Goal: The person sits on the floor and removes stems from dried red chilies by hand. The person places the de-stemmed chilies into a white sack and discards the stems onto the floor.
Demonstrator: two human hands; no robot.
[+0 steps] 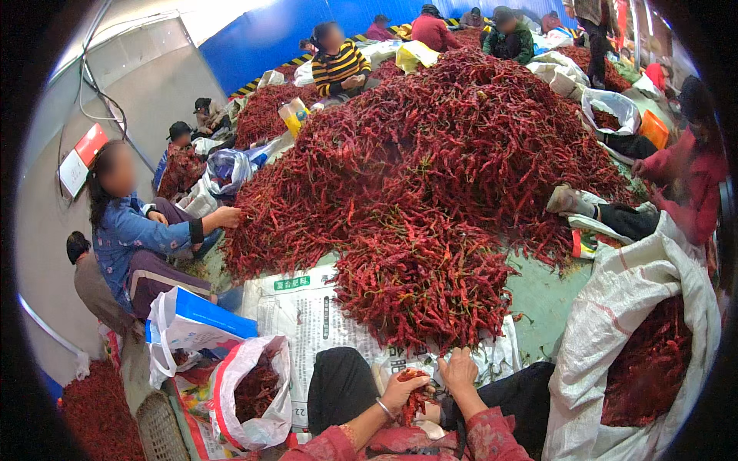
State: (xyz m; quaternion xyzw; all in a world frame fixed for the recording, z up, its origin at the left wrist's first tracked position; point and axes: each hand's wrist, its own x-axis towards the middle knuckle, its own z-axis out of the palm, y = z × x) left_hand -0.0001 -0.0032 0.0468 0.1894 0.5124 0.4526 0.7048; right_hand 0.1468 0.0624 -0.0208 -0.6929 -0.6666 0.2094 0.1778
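Observation:
My left hand (403, 390), with a bangle at its wrist, is closed round a small bunch of dried red chillies (415, 406) low in front of me, between my legs. Just to its right, my right hand (459, 372) has its fingers bent together at the near edge of a big chilli pile (430, 284). What lies in those fingertips is too small to make out. The near part of the pile rests on a white printed sack (269, 323) spread flat on the floor.
An open white bag of chillies (254, 376) and a blue-and-white bag (196, 315) stand at my left, beside a woven basket (160, 426). At my right is a large white sack (607, 307) with chillies inside. A co-worker in blue (146, 246) reaches into the pile; other people sit around it.

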